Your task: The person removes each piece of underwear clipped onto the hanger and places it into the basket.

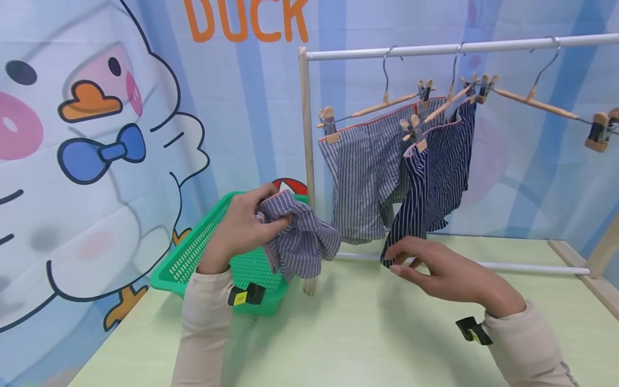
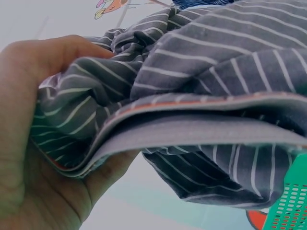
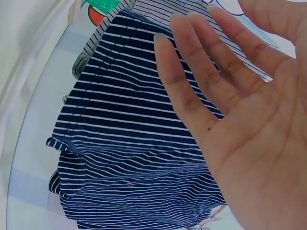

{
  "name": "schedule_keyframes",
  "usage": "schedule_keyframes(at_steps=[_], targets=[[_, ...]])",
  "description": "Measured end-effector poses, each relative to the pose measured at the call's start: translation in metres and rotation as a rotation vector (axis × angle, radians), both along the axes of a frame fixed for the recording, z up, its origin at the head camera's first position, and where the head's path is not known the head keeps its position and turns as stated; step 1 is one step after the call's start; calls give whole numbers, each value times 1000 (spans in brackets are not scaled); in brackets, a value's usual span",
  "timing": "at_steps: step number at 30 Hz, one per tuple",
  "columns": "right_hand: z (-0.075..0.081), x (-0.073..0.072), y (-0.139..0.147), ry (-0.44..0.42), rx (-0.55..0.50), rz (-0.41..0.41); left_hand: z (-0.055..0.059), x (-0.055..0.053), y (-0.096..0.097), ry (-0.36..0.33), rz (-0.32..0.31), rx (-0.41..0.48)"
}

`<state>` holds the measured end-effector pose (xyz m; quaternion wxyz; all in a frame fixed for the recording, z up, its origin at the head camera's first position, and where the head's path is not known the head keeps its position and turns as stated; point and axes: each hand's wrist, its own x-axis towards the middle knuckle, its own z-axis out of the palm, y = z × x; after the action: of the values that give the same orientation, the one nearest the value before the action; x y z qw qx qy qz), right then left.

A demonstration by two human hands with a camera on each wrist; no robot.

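Note:
My left hand [image 1: 246, 228] grips bunched grey shorts with white stripes [image 1: 302, 236], held up over the green basket. In the left wrist view, the thumb and fingers wrap one end of the shorts [image 2: 192, 67], and an orange-edged waistband runs across. My right hand [image 1: 440, 271] is by the lower hem of navy striped shorts [image 1: 442, 166], which hang from a clip hanger. Its fingers are loosely bent and hold nothing; in the right wrist view they lie in front of the navy shorts [image 3: 129, 110]. Whether they touch the cloth I cannot tell.
Grey striped shorts [image 1: 367, 177] hang on another clip hanger [image 1: 384, 105], behind the navy pair. A bare clip hanger [image 1: 537, 102] is further right on the white rail [image 1: 425, 50]. The green basket [image 1: 193, 258] stands at the left on the pale table [image 1: 338, 344].

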<state>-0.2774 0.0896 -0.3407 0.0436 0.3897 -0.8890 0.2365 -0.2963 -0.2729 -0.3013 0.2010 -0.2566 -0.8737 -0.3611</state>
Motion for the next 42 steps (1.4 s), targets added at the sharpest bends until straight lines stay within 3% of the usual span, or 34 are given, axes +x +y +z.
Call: schedule_keyframes(at_steps=[14,24,31,42], targets=[[0,-1,3,126,-99,-39,2,0,-13,42,42,-13],[0,-4,3,319,-179,-49,5,2,-16,84,83,-50],[1,-6,4,355,-208,-51,3,-2,-20,112,103,-61],[4,-5,4,380,-245,-49,4,1,-26,94,144,-48]])
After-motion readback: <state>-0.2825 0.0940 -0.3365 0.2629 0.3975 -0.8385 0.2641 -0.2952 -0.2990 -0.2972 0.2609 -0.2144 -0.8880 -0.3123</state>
